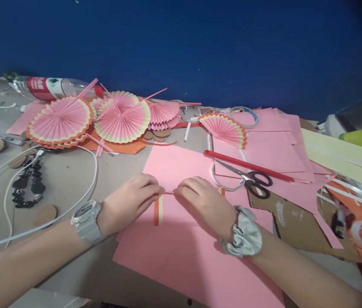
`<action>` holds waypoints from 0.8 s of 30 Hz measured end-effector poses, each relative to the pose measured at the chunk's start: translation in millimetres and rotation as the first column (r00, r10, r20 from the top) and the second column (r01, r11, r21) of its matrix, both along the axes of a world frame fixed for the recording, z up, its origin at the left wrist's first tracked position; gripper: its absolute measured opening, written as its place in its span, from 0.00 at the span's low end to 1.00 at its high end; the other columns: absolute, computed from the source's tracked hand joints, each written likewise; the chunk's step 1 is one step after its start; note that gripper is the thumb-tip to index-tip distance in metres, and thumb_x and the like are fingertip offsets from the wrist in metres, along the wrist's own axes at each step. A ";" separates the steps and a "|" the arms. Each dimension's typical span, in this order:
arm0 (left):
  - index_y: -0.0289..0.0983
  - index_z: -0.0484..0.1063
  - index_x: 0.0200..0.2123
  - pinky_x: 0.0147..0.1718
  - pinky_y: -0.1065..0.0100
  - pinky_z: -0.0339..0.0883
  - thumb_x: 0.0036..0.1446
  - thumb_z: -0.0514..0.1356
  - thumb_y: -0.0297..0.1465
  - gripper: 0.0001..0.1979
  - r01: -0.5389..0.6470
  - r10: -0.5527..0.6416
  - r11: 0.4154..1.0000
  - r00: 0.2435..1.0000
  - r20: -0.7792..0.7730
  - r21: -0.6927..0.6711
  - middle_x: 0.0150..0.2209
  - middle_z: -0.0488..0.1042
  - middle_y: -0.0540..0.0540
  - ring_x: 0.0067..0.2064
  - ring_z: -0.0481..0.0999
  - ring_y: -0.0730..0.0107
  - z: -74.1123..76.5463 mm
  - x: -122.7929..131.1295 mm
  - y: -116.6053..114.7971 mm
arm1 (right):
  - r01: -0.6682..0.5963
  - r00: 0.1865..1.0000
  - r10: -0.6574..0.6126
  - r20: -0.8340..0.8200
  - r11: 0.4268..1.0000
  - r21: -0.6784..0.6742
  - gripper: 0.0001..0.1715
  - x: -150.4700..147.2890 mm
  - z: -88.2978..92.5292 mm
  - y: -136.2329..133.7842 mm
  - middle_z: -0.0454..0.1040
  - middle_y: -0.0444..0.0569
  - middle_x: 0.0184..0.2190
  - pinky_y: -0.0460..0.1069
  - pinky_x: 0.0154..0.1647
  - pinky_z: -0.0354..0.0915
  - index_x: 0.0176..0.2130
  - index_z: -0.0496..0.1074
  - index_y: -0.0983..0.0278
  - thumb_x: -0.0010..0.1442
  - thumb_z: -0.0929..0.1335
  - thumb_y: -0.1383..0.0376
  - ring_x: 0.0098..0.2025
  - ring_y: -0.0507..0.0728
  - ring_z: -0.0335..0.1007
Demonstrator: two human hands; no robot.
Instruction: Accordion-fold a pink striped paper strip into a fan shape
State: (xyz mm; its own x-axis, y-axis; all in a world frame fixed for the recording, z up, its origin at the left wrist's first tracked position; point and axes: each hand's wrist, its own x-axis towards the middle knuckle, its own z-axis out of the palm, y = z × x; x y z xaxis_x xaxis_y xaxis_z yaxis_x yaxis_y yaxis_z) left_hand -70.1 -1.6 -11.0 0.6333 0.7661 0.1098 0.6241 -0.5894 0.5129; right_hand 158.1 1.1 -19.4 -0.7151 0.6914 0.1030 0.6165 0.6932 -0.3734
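In the head view a pink paper sheet with orange and pale yellow edge strips (158,212) lies in front of me. My left hand (137,194) pinches a narrow fold of it near the left strip. Close beside, my right hand (201,201) presses fingers and thumb together on the same fold, and a thin pink ridge shows between the two hands. Underneath spread larger pink sheets (225,273). To the right of my right hand are scissors with black handles (257,184), a white tape roll (227,188) and a red stick (248,164).
Round pleated paper fans (60,122) and a half-open fan (224,129) lie at the back, near a plastic bottle (44,87). A white cable (95,169) and a black beaded string (20,184) are at left. Pink sheets (264,149) and cardboard (302,222) sit at right.
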 end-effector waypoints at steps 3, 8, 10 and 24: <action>0.36 0.70 0.42 0.43 0.66 0.63 0.61 0.51 0.24 0.10 0.023 -0.020 0.995 1.000 -0.024 0.101 0.39 0.69 0.45 0.41 0.65 0.68 -3.6 -1.6 -2.5 | -0.034 0.999 0.033 0.021 0.996 0.080 0.13 3.2 -2.8 -3.0 0.68 0.51 0.39 0.53 0.43 0.60 0.45 0.68 0.66 0.62 0.60 0.71 0.41 0.56 0.59; 0.38 0.71 0.43 0.42 0.64 0.64 0.60 0.51 0.24 0.11 0.038 -0.016 0.981 0.993 -0.113 0.190 0.39 0.69 0.45 0.41 0.64 0.66 -7.4 -5.0 -1.2 | -0.047 0.999 0.042 0.032 0.986 0.159 0.17 6.5 -2.9 -5.8 0.69 0.51 0.37 0.53 0.42 0.61 0.50 0.67 0.66 0.61 0.60 0.71 0.41 0.56 0.61; 0.37 0.71 0.42 0.43 0.64 0.64 0.60 0.51 0.24 0.11 0.047 -0.025 0.978 0.994 -0.106 0.201 0.39 0.69 0.45 0.41 0.64 0.67 -7.4 -5.0 -0.8 | -0.051 0.998 0.047 0.029 0.986 0.156 0.17 8.1 -2.5 -6.1 0.69 0.52 0.38 0.53 0.43 0.61 0.50 0.67 0.66 0.61 0.60 0.72 0.41 0.56 0.61; 0.37 0.71 0.42 0.41 0.65 0.63 0.60 0.52 0.24 0.10 0.040 -0.014 0.971 0.994 -0.109 0.238 0.38 0.69 0.45 0.40 0.65 0.67 -7.3 -5.9 -3.3 | -0.045 0.999 0.044 0.008 0.990 0.131 0.18 10.8 -3.6 -4.9 0.69 0.52 0.39 0.54 0.44 0.62 0.50 0.67 0.66 0.60 0.61 0.72 0.42 0.57 0.61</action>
State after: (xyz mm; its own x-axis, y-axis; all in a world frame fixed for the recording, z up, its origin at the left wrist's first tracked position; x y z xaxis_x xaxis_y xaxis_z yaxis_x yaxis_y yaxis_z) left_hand -76.0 -4.9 -18.4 0.6710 0.7082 0.2194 0.6493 -0.7042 0.2872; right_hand 168.8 -3.7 -23.0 -0.7455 0.6397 0.1872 0.5855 0.7628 -0.2745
